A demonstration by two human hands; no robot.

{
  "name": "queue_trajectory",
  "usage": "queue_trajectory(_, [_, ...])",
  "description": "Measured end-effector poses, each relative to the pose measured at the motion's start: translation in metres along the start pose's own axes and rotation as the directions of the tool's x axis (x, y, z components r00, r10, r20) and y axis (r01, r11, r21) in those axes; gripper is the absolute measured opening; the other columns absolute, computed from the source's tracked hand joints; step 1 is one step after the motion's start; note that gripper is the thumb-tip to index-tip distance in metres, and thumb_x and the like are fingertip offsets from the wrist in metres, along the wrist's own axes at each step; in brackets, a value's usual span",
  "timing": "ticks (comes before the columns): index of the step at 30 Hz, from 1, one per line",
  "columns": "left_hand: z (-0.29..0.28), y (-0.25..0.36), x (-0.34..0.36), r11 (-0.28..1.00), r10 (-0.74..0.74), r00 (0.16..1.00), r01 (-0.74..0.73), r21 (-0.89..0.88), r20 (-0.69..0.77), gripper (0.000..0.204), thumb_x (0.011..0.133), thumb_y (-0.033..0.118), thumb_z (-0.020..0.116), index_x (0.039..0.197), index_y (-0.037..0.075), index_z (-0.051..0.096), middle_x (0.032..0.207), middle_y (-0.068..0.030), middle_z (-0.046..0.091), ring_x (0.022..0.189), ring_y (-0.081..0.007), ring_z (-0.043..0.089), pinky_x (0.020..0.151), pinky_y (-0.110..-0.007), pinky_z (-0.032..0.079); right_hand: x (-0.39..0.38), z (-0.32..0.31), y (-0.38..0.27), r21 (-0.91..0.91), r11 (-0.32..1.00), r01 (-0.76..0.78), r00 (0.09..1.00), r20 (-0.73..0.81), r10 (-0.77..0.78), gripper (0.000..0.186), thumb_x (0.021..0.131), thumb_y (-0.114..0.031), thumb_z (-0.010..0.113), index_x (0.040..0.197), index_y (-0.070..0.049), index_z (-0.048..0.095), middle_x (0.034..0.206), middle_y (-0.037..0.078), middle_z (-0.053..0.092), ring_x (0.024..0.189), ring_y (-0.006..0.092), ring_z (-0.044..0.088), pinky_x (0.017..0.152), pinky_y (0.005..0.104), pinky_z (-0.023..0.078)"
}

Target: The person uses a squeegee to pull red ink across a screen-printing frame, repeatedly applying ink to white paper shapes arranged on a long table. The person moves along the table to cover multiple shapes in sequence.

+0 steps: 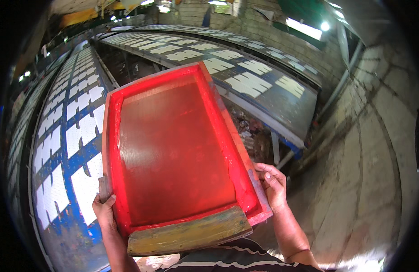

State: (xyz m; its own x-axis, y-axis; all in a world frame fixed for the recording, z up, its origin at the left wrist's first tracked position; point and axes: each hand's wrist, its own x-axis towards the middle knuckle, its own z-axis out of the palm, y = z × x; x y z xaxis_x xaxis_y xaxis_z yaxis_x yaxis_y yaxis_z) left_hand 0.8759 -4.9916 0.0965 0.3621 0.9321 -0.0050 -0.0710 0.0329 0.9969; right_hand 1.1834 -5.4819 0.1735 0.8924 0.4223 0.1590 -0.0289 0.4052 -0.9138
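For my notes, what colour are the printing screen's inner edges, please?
Bright red inner edges, clearest in the head view.

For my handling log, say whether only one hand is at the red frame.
No, the left hand and right hand are at opposite sides of the red frame.

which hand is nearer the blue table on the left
Left. The left hand is at the edge of the red frame toward the blue table; the right hand is at the opposite edge, farther away.
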Motion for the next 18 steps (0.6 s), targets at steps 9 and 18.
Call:
queue_trajectory(9, [0.140, -0.008, -0.005, 0.982, -0.121, 0.971, 0.147, 0.116, -0.206, 0.044, 0.085, -0.006, 0.083, 0.128, -0.008, 0.076, 0.114, -0.0118, 0.082, 0.096, -0.0227, 0.076, 0.096, -0.037, 0.060, 0.194, -0.079, -0.002, 0.010, 0.997, -0.071, 0.977, 0.204, 0.067, 0.050, 0.112, -0.024, 0.068, 0.146, 0.012, 0.065, 0.141, 0.021, 0.075, 0.125, 0.0280, 0.077, 0.107, 0.0408, 0.060])
queue_trajectory(18, [0.205, 0.001, -0.080, 0.965, 0.000, 0.860, 0.134, 0.226, -0.511, 0.042, 0.085, -0.002, 0.084, 0.126, -0.008, 0.077, 0.113, -0.0102, 0.080, 0.096, -0.0214, 0.073, 0.091, -0.037, 0.058, 0.365, -0.125, 0.060, 0.013, 0.971, -0.240, 0.870, 0.446, 0.210, 0.041, 0.111, -0.015, 0.060, 0.144, 0.008, 0.071, 0.140, 0.017, 0.077, 0.119, 0.0227, 0.077, 0.105, 0.0365, 0.059])
